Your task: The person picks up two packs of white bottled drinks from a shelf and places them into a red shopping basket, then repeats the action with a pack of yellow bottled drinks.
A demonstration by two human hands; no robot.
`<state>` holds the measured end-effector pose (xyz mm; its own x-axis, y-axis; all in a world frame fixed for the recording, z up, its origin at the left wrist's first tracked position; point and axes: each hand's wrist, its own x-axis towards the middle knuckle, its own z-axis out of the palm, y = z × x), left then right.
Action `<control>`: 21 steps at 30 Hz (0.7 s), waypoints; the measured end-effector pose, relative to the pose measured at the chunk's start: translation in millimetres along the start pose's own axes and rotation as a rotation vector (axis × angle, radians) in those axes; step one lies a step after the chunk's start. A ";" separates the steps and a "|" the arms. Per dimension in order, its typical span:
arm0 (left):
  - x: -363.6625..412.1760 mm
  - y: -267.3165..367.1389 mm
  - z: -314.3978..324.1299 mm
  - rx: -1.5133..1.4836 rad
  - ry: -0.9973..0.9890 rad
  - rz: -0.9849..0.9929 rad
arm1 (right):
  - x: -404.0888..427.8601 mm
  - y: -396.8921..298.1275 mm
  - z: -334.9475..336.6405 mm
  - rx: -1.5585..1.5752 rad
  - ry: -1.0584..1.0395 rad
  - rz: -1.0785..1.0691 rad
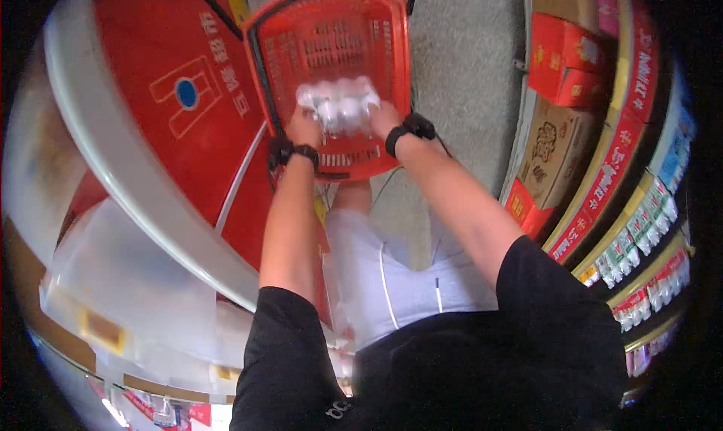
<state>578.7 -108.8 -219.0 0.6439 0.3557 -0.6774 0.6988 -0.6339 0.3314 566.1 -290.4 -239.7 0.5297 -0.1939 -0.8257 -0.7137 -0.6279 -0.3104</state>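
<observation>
Both my hands are inside a red plastic shopping basket (339,47). Between them is a blurred pack of small white bottles (342,106), wrapped in clear film. My left hand (305,125) grips the pack's left end, and my right hand (385,119) grips its right end. The pack sits over the basket's slotted floor; whether it rests there or hangs just above, I cannot tell. A dark handle lies along the basket's left rim. Each of my wrists wears a black band with a small device.
A red panel with a pale curved rim (152,165) stands close on the left. On the right are store shelves (610,148) with hanging packs, and red boxes (559,61) and a brown carton (551,148) low down. Grey floor (460,86) shows between.
</observation>
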 end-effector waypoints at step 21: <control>59.3 -107.1 98.8 0.496 -0.240 0.038 | 69.3 48.2 121.2 -0.387 -0.022 0.040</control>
<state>511.3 -87.7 -359.6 0.5363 0.1964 -0.8209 0.4088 -0.9113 0.0490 512.9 -242.6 -369.0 0.4919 -0.2101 -0.8450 -0.5057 -0.8589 -0.0808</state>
